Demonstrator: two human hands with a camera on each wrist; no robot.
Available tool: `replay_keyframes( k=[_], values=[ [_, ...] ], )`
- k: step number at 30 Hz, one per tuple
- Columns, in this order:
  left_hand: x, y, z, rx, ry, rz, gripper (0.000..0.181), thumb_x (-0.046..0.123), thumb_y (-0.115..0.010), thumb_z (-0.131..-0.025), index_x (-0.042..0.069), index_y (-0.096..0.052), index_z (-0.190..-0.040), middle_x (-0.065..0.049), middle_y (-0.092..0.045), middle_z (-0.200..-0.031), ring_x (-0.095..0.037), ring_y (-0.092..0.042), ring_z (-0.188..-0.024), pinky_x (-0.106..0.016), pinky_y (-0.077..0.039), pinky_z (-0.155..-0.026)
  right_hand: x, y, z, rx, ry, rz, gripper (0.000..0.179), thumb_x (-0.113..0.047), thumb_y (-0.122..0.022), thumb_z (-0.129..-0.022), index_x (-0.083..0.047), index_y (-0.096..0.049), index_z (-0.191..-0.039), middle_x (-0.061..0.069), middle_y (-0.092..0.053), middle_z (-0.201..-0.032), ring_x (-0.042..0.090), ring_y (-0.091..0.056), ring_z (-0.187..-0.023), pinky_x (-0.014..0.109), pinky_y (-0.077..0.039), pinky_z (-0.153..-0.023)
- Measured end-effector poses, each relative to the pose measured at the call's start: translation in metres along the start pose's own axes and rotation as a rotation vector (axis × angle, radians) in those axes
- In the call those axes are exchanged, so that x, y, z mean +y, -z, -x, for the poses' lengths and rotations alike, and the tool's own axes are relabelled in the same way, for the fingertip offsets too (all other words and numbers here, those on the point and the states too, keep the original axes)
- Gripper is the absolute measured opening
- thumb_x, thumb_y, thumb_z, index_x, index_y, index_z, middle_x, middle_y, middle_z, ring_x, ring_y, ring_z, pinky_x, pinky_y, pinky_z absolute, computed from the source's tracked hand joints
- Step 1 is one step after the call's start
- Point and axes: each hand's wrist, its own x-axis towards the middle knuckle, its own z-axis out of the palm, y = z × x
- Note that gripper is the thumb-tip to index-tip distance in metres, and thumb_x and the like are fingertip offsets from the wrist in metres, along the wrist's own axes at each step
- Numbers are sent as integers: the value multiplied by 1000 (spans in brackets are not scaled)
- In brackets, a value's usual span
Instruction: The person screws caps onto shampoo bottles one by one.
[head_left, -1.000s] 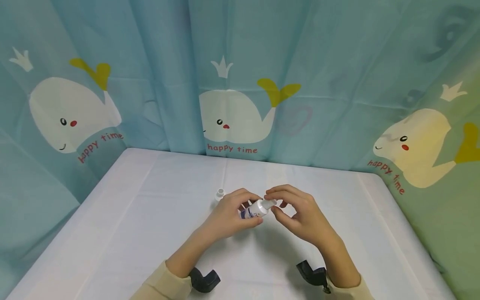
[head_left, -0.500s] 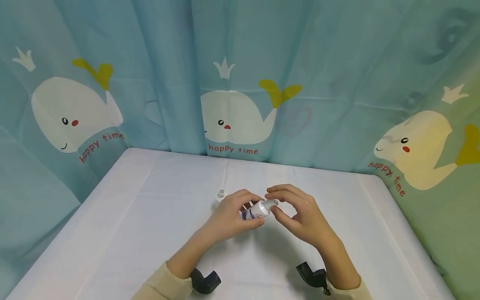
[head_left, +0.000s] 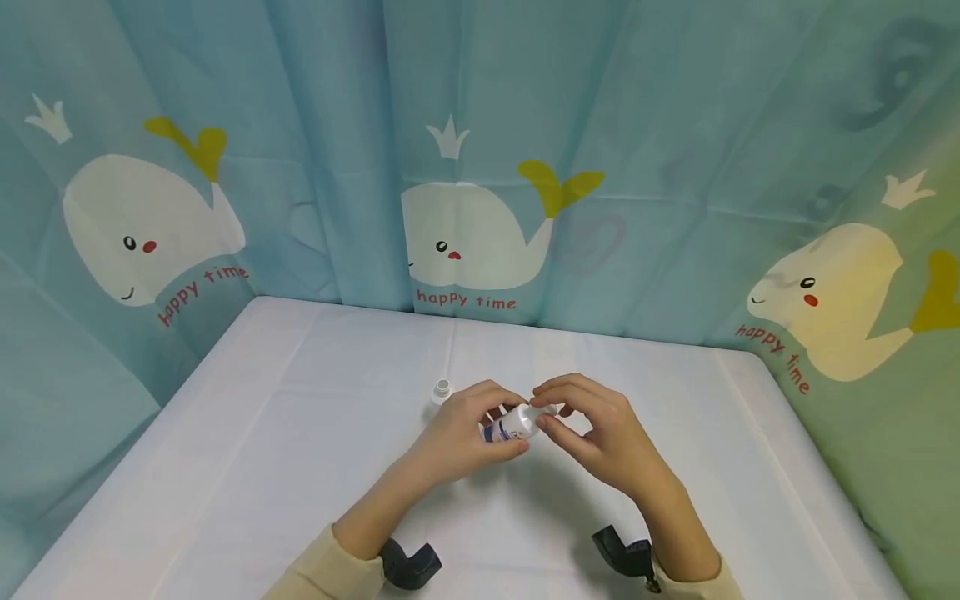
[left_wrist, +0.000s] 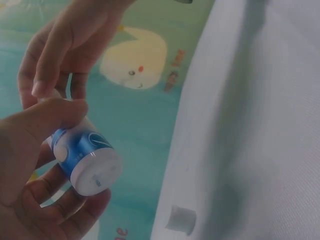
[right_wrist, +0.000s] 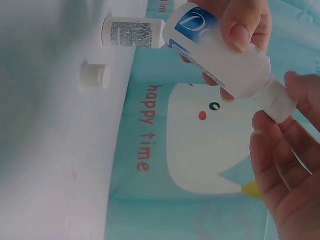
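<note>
My left hand (head_left: pixel 465 429) grips a white plastic bottle (head_left: pixel 512 426) with a blue label, holding it tilted above the table. Its flat base (left_wrist: pixel 97 172) faces the left wrist camera. At the bottle's top end, the thumb and fingertips of my right hand (head_left: pixel 588 421) pinch a white cap (right_wrist: pixel 276 101). The cap sits on the bottle's neck; whether it is tight I cannot tell. Behind my left hand stands a second, smaller-looking white bottle (right_wrist: pixel 132 32), its mouth uncapped in the head view.
A loose white cap (right_wrist: pixel 93 75) lies on the white tabletop (head_left: pixel 300 467) near the standing bottle; my left hand hides it in the head view. A blue-green curtain (head_left: pixel 330 167) printed with whales hangs around the table's back and sides. Black mounts (head_left: pixel 408 565) stick out at my wrists.
My right fingertips have moved slightly further over the cap and now cover more of it. The left hand and the gripped bottle have stayed nearly still.
</note>
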Motion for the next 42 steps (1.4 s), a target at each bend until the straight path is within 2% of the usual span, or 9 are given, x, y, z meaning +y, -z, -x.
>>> replay_keyframes(
  k=[10, 20, 29, 34, 42],
  values=[
    [1, 1, 2, 6, -4, -10, 39, 27, -83, -80, 18, -69, -115, 10, -65, -103, -5, -58, -86, -23, -53, -74, 3, 2, 2, -47, 9, -30, 33, 3, -69, -84, -15, -70, -112, -2, -70, -112, 12, -66, -98, 28, -56, -71],
    [2, 1, 1, -4, 0, -9, 38, 27, -82, -82, 17, -69, -116, 9, -64, -103, -5, -58, -86, -25, -55, -75, 2, 1, 1, -16, -28, 16, 29, -3, -72, -86, -13, -71, -112, -2, -67, -120, 15, -65, -108, 25, -54, -83],
    [0, 1, 0, 0, 1, -10, 38, 28, -83, -81, 19, -69, -115, 10, -64, -103, -5, -58, -86, -23, -54, -74, 0, 0, 1, -15, -14, 3, 24, -4, -74, -87, -16, -71, -108, -2, -68, -115, 12, -66, -100, 24, -55, -74],
    [-1, 1, 0, -5, 2, -13, 38, 28, -82, -81, 18, -69, -116, 10, -64, -103, -4, -58, -86, -24, -54, -74, 1, 2, 2, -13, -1, 4, 29, -2, -73, -84, -15, -71, -110, -1, -69, -114, 12, -65, -98, 23, -53, -71],
    [0, 1, 0, 11, -11, -11, 38, 26, -83, -81, 16, -69, -115, 8, -65, -102, -5, -58, -85, -24, -54, -73, 2, 1, 2, -13, -8, 14, 32, 1, -69, -85, -13, -71, -113, -3, -69, -114, 11, -65, -96, 21, -52, -72]
  ],
)
